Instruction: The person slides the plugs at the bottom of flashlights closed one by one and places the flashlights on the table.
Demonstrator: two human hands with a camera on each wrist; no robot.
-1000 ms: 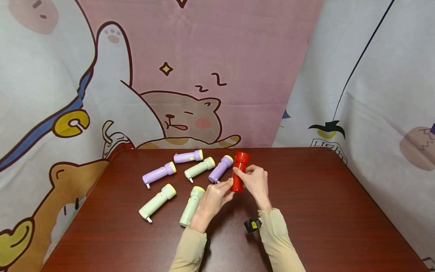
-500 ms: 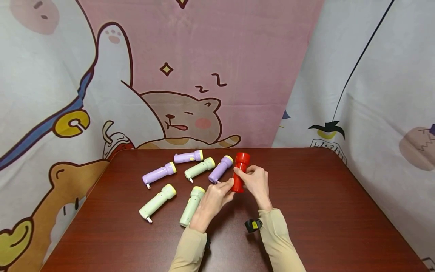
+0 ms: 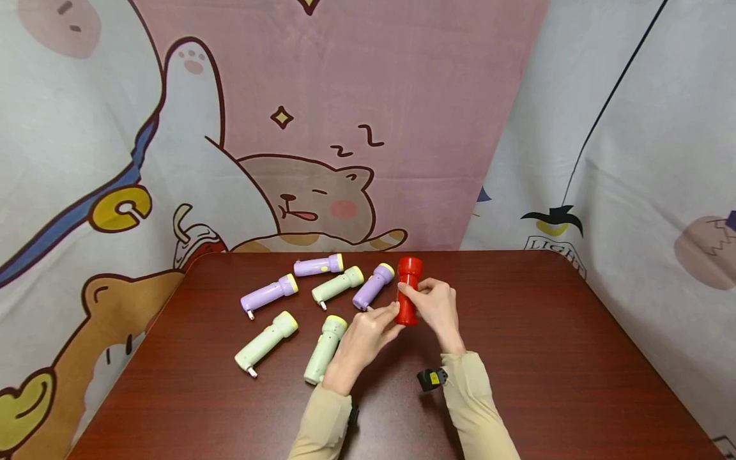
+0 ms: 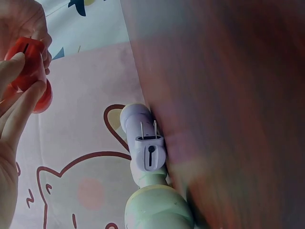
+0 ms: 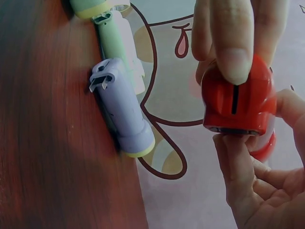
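A red flashlight is held above the table by both hands, its wide head pointing away from me. My right hand grips its body from the right, thumb on top. At the tail end, my left hand pinches the flashlight between thumb and fingers. A fingertip of the left hand lies by a black slot in the red tail end, seen in the right wrist view. Nearest to the hands lies a purple flashlight with metal plug prongs sticking out of its end.
Two more purple flashlights and several pale green flashlights lie left of the hands on the dark brown table. One green flashlight is close beside the left forearm. A printed cloth hangs behind the table.
Both hands and the red flashlight have shifted slightly to the right. The grip looks the same, and the flashlights on the table have stayed where they were.
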